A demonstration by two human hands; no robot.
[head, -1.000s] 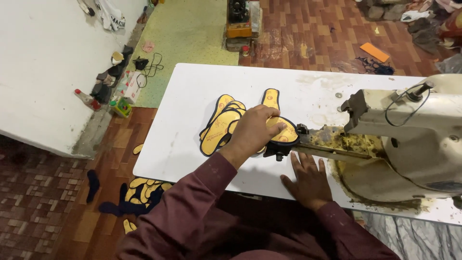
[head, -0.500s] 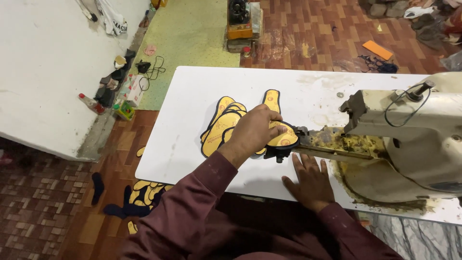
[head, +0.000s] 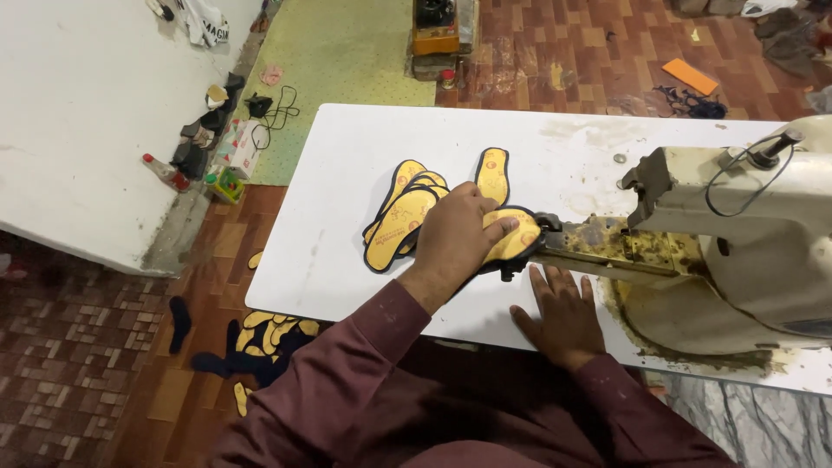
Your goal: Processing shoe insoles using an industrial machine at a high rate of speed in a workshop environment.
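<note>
Now a yellow insole [head: 513,238] is pressed flat under the left hand [head: 455,243] at the sewing machine's arm [head: 607,247], mid tabletop [head: 347,260]. Nothing is pinched. The right hand [head: 563,308] is laid open near the front edge. More insoles [head: 399,221] are piled beside, maybe still unsewn.

Yellow insoles [head: 400,227] edged in black lie under the fingers. Beyond them, a white table [head: 364,147]; below, maroon sleeves [head: 347,364].
</note>
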